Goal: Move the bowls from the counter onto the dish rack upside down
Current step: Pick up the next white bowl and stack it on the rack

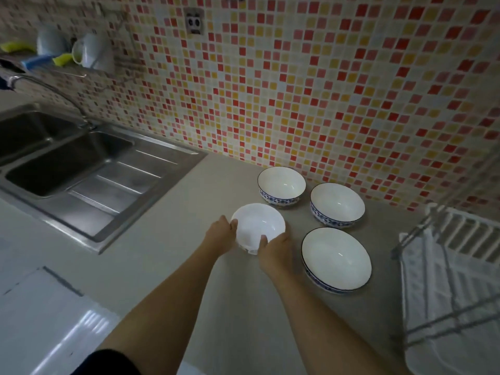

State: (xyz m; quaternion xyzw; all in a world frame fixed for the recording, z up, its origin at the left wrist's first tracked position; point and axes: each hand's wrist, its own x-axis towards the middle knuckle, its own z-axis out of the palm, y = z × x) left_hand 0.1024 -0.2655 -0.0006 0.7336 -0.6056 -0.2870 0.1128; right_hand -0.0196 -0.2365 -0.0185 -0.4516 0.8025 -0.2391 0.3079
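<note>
A steel double sink with a curved faucet sits at left. Mosaic wall tiles carry a socket; cups and sponges rest on a shelf.

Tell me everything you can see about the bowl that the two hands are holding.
The held bowl is glossy white, ceramic by its look, empty, mouth up and tilted toward the camera. The left hand grips its left rim, the right hand its near rim. A blue pattern peeks out underneath. It lies left of three upright bowls; whether it touches the counter is unclear.
</note>
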